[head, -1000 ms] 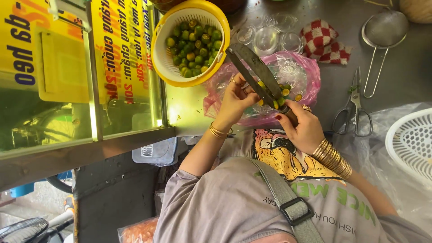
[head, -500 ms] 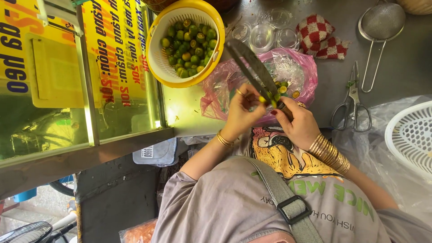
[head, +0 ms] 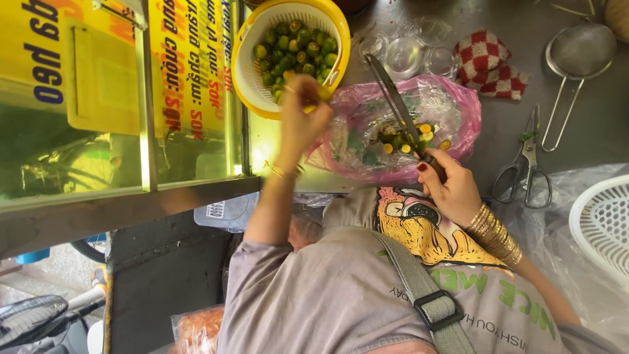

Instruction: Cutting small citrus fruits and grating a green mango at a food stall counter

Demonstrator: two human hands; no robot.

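Several cut halves lie in the pink bag (head: pixel 452 108); the yellow basket (head: pixel 249 78) at ten o'clock holds many whole green fruits (head: pixel 295 49). The left hand (head: pixel 303 108) pinches one fruit; the right hand (head: pixel 449 187) has its fingers wrapped around the knife (head: pixel 393 98).

I see a grey tee (head: pixel 327 301) with a yellow cartoon print and green lettering, a grey strap (head: pixel 419 288) with a black buckle, stacked gold bangles (head: pixel 495 233), one thin bracelet (head: pixel 285 172), and red nails.
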